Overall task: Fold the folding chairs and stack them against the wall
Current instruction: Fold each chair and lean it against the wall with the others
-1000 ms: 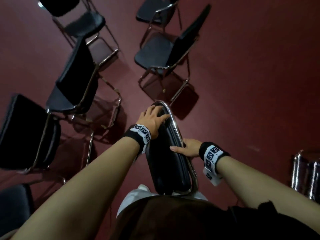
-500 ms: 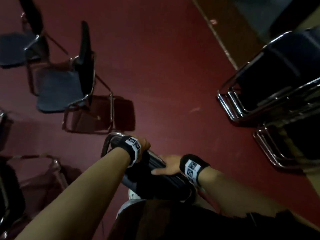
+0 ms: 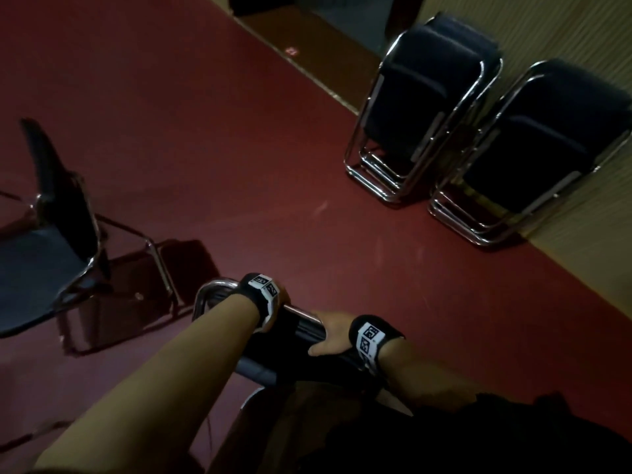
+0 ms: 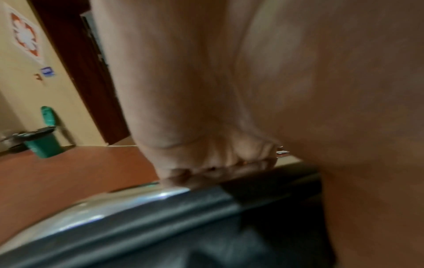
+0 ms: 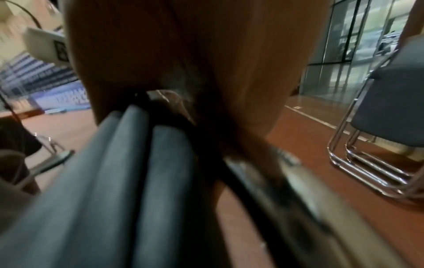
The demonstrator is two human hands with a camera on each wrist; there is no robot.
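The folded chair [image 3: 301,331] has a shiny chromed metal tube frame and smooth, matt dark padding. The stacked chairs [image 3: 431,107] show the same gleaming tubing. The floor [image 3: 239,148] is smooth dark red with a dull sheen. The wall [image 3: 581,32] looks finely ribbed, matt beige.
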